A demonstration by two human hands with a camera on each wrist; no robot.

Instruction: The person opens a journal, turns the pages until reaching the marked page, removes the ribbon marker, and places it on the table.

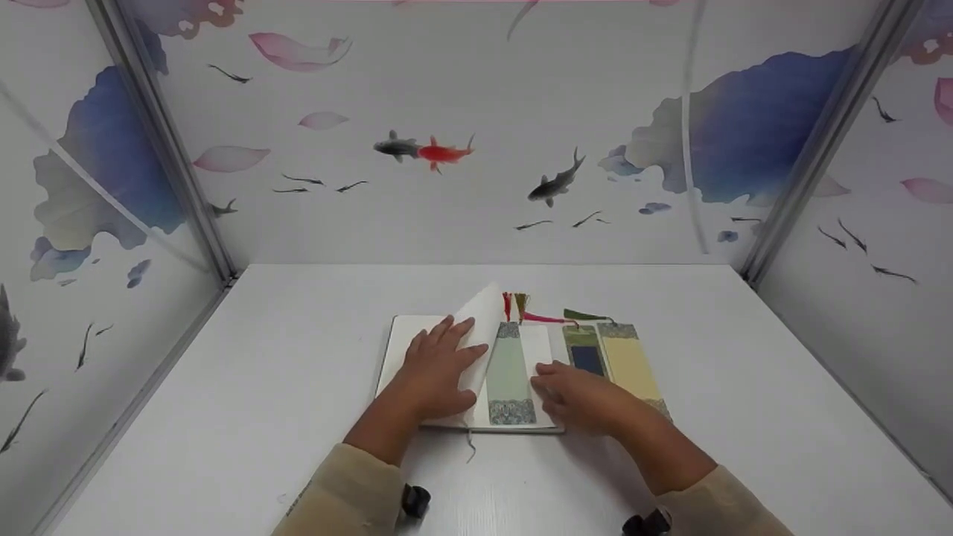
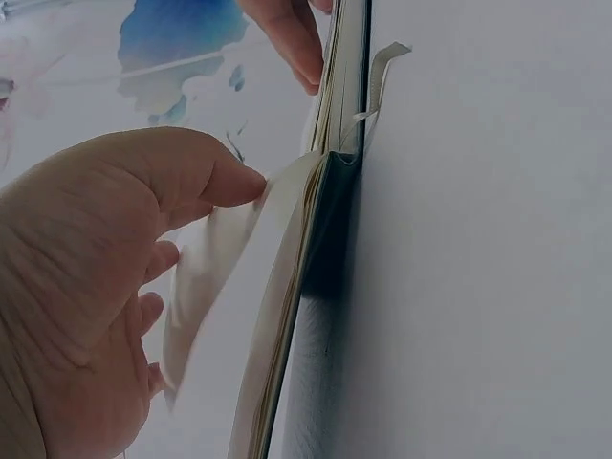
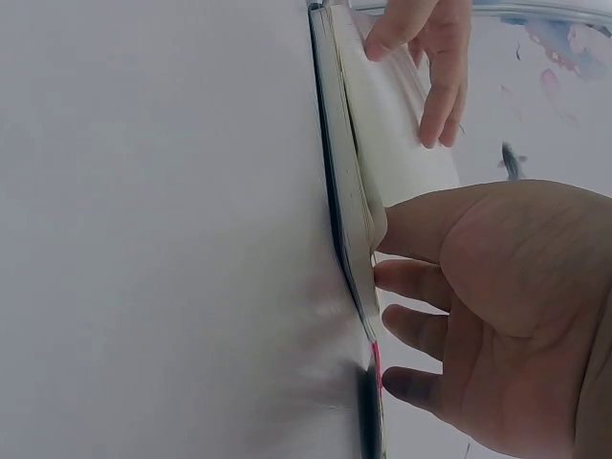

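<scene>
An open notebook (image 1: 406, 327) with blank pages and a dark cover lies on the table. My left hand (image 1: 439, 372), fingers spread, rests against a raised page (image 1: 488, 304) that leans leftward. In the left wrist view that page (image 2: 234, 316) curves up from the book beside the thumb. A pale green bookmark (image 1: 508, 368) with patterned bands lies on the right-hand page. My right hand (image 1: 584, 394) is at that page's right edge, thumb and fingertips touching the page edges (image 3: 368, 215) in the right wrist view, fingers lightly bent.
Right of the notebook lie an olive bookmark (image 1: 588, 359) with a dark blue panel and a yellow bookmark (image 1: 629, 357), partly behind my right hand. Red (image 1: 507, 305) and green (image 1: 584, 315) tassels lie near the top. A ribbon (image 1: 470, 447) hangs from the notebook's lower edge. Printed walls surround the table.
</scene>
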